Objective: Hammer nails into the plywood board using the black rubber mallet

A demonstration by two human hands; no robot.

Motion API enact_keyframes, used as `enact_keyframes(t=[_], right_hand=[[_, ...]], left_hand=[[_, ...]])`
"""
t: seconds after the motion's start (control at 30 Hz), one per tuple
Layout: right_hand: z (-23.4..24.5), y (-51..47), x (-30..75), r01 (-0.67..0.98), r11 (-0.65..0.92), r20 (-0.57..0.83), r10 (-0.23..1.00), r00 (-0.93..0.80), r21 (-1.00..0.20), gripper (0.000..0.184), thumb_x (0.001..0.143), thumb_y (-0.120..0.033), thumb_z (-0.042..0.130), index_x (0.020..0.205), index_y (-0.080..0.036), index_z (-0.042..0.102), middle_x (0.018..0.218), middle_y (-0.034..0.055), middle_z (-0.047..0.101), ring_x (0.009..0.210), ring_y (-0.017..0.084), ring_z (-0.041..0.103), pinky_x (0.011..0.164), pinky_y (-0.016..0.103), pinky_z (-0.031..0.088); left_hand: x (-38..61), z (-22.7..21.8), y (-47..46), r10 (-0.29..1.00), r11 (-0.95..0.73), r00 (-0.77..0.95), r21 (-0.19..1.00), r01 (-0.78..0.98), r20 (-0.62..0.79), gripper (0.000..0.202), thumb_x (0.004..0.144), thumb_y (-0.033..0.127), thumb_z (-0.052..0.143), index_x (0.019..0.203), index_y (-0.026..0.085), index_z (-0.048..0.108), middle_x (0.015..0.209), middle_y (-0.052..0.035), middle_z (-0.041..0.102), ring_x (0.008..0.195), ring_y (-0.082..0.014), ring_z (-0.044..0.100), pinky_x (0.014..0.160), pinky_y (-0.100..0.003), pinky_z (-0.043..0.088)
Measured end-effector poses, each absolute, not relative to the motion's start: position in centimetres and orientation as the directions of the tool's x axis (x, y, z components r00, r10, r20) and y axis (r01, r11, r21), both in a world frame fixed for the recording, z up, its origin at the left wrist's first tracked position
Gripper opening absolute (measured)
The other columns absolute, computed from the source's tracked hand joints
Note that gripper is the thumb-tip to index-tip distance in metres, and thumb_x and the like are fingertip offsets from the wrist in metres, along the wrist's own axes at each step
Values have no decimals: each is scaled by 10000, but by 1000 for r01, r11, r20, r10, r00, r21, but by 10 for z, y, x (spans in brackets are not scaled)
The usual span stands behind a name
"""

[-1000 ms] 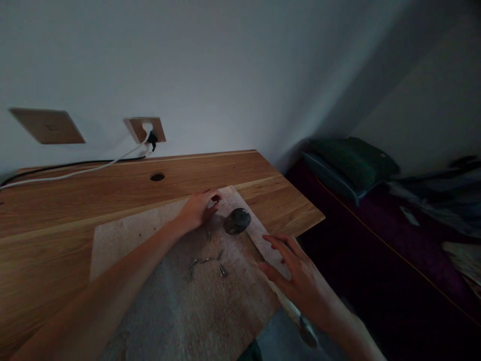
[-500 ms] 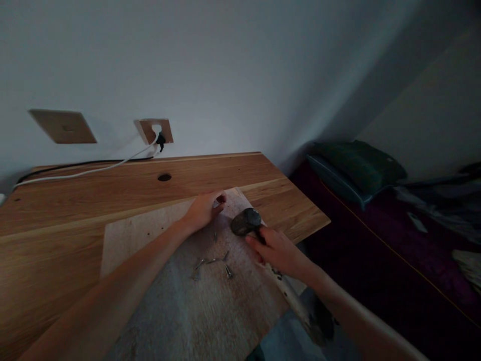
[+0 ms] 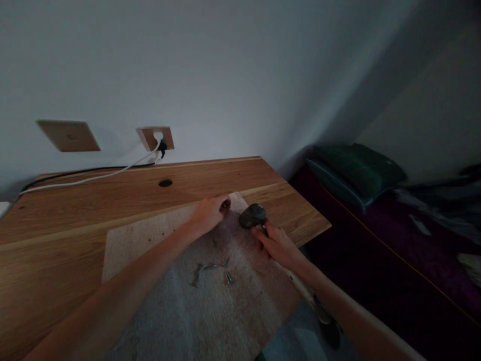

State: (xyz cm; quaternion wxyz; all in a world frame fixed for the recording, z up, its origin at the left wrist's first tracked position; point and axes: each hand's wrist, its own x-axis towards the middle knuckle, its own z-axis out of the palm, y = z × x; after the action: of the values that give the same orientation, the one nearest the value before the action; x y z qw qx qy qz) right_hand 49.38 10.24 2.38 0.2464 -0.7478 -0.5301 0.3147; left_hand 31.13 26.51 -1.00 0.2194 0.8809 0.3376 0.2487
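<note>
My left hand (image 3: 210, 213) rests near the far edge of a pale wooden board (image 3: 180, 321), thumb and forefinger curled together. Whatever sits between those fingertips is too small and dark to name. In my right hand (image 3: 280, 243) is a hammer (image 3: 252, 215), gripped close under its dark, rounded metal head. Its light handle runs back below my forearm toward the lower right. The hammer head hangs just right of my left fingers, apart from them. Several nails (image 3: 228, 277) lie loose on the board, nearer to me than both hands.
Under the board is a brown wooden desk (image 3: 128, 198) with a round hole (image 3: 165, 183). White and black cables (image 3: 86, 179) run along its back to a wall socket (image 3: 167, 138). At right, beyond the desk edge, a dark green pillow (image 3: 361, 165) lies on a purple cover.
The hammer head has shifted slightly up and right, away from my left fingers. My left thumb and forefinger have drawn closer together. The camera view has tilted a little.
</note>
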Motion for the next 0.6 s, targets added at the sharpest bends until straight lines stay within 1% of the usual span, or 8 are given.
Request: enact_keyframes(t=[0.13, 0.3, 0.47, 0.6], right_hand=[[25, 103, 493, 631, -329, -208, 943, 260, -703, 128, 1065, -255, 489, 943, -233, 522, 621, -68, 616, 421, 101, 554, 471, 217, 432], [26, 102, 492, 641, -313, -184, 948, 261, -701, 122, 1054, -230, 526, 931, -232, 526, 612, -63, 617, 445, 107, 571, 512, 223, 430], [26, 102, 492, 648, -296, -166, 953, 254, -702, 176, 1044, -227, 541, 871, -238, 511, 605, -46, 628, 450, 116, 572, 542, 240, 424], [25, 102, 492, 652, -282, -155, 957, 246, -704, 143, 1051, -234, 532, 911, -238, 501, 666, -27, 653, 456, 114, 568, 541, 241, 422]], left_hand=[[316, -13, 265, 722, -658, 629, 569, 493, 289, 169, 912, 118, 633, 1005, 213, 738, 1002, -80, 811, 927, -254, 761, 837, -343, 554], [311, -14, 268, 720, -650, 634, 596, 472, 283, 148, 894, 125, 643, 971, 219, 728, 957, -49, 808, 876, -218, 757, 830, -317, 558], [311, -14, 268, 702, -669, 652, 582, 463, 288, 147, 872, 136, 636, 958, 219, 721, 949, -53, 800, 879, -228, 750, 832, -334, 555], [311, -12, 265, 691, -684, 661, 561, 466, 293, 150, 881, 154, 624, 967, 232, 718, 951, -53, 790, 863, -232, 738, 823, -342, 554]])
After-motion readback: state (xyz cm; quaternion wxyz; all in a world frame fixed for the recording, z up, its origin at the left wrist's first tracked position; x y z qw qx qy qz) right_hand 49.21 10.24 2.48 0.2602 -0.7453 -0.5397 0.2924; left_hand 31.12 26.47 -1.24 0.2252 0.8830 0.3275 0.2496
